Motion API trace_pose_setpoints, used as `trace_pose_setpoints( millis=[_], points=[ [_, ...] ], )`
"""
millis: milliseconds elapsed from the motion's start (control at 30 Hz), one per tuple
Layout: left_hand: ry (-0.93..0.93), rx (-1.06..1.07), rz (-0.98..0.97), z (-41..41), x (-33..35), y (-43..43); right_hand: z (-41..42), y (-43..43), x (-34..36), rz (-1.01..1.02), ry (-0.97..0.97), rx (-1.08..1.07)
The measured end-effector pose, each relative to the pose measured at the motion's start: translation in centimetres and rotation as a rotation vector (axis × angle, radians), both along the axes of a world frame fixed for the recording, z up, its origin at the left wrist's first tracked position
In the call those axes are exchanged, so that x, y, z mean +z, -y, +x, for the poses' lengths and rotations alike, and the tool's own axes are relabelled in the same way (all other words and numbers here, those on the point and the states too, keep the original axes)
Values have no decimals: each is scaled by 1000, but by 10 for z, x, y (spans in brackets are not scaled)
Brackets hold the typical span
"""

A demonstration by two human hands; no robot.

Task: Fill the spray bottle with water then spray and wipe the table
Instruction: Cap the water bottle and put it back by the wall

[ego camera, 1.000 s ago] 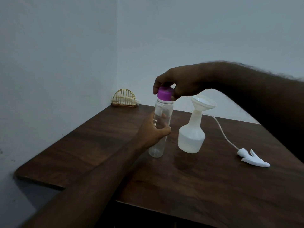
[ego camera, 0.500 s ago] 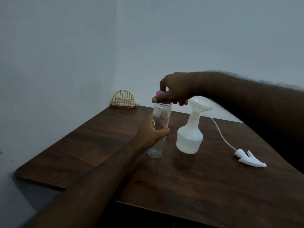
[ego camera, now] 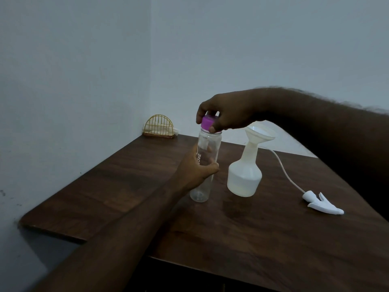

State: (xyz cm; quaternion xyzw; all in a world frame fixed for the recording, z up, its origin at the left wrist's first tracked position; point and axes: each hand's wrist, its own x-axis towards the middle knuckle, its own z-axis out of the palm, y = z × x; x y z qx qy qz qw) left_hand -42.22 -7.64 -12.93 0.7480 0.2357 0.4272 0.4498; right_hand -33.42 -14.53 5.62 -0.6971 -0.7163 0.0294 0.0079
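A clear plastic water bottle (ego camera: 207, 144) stands upright on the dark wooden table (ego camera: 263, 232). My left hand (ego camera: 194, 169) grips its body. My right hand (ego camera: 225, 114) reaches over from the right and its fingers curl round the purple cap (ego camera: 208, 122) on top. Just to the right stands the white translucent spray bottle (ego camera: 244, 175) with a white funnel (ego camera: 261, 132) in its neck and some liquid in its base. Its white trigger head (ego camera: 322, 204) lies on the table further right, trailing a thin dip tube (ego camera: 284, 167).
A gold wire holder (ego camera: 159, 126) with something pale inside sits in the back corner against the wall. Walls close the table's left and far sides. The table's near-left edge steps inward at a notch.
My right hand has turned on the purple cap, fingers shifting round it. The bottle stays upright in my left hand. The view has shifted slightly.
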Motion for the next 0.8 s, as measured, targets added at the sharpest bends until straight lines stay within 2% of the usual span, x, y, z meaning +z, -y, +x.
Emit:
trace_pose_setpoints(
  millis=[133,233,400,600,800],
  points=[
    [-20,-19,18,0,0,1,-8,-3,0,33,104,-162],
    [-48,-34,51,3,-1,4,-7,-4,-1,132,211,-260],
    [-17,-37,-14,1,-1,2,0,0,-2,46,24,-162],
    [-2,-27,-16,2,-2,0,-6,4,3,-41,29,-5],
    [-16,-14,14,2,-3,0,-9,5,6,-80,2,-14]
  ],
)
